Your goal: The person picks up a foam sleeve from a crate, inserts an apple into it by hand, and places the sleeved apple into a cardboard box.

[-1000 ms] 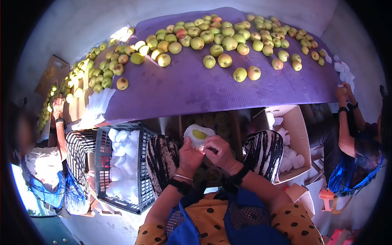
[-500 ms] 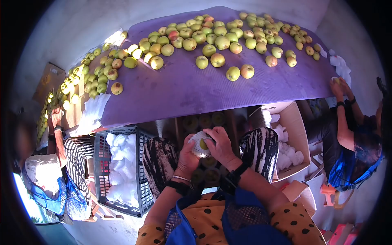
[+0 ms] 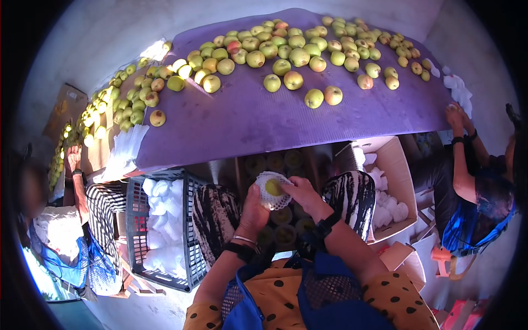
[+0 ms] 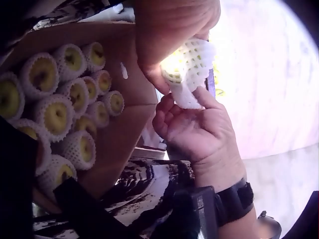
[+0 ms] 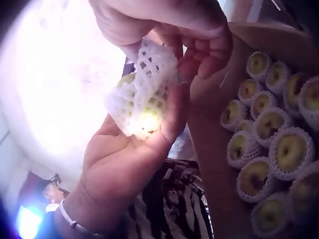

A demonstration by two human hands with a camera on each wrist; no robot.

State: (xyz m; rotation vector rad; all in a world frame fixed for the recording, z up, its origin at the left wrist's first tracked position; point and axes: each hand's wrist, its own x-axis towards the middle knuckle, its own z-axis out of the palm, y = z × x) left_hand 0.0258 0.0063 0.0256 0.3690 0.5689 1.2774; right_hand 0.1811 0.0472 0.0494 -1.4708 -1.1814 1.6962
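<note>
A green apple (image 3: 274, 187) sits inside a white foam net (image 3: 269, 202) in front of my body, over an open carton. My left hand (image 3: 254, 213) holds the netted apple from the left, the palm beneath it in the right wrist view. From the other side my right hand (image 3: 308, 197) pinches the edge of the foam net (image 5: 158, 62), its fingers curled at the stretched mesh. Part of the apple's skin shows through the net's open end. Below, the cardboard carton (image 4: 119, 149) contains several netted apples (image 4: 56, 118) standing in rows.
A purple-covered table (image 3: 236, 121) ahead bears many loose apples (image 3: 300, 58). Left of my knees stands a black crate (image 3: 190, 231) of white foam nets (image 3: 165, 220); to the right is a cardboard box (image 3: 404, 187) with more. People work at both sides.
Both hands first closed around the netted apple and turned it. Now the right hand has drawn back to the net's right edge, and the apple shows at the opening. The head view has shifted slightly.
</note>
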